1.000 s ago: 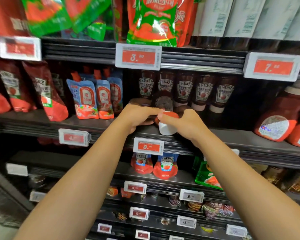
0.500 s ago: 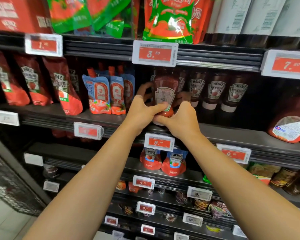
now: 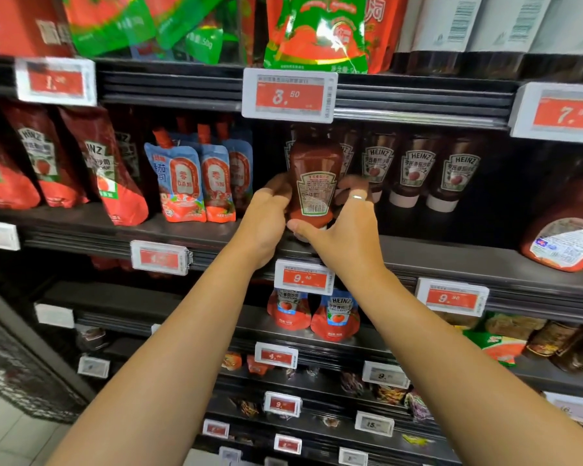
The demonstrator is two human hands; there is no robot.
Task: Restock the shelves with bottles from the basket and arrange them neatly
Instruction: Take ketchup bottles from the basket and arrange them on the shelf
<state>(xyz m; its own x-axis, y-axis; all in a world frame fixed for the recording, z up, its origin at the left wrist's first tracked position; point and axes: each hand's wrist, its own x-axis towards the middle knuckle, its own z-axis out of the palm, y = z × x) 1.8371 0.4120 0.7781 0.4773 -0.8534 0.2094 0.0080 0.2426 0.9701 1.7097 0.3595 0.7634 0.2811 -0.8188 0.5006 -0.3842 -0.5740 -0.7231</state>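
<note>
On the shelf (image 3: 189, 230), red pouches (image 3: 95, 169) lean at far left, then blue pouches (image 3: 196, 183). Next, the left hand (image 3: 266, 216) and right hand (image 3: 347, 230) clasp one ketchup bottle (image 3: 313, 176), cap down, back label outward, at the shelf's front edge. Fingers curl round both sides, low on the bottle. It looks squeezable plastic, smooth and fairly heavy; holding near the base seems steadiest. More bottles (image 3: 418, 169) stand to the right.
</note>
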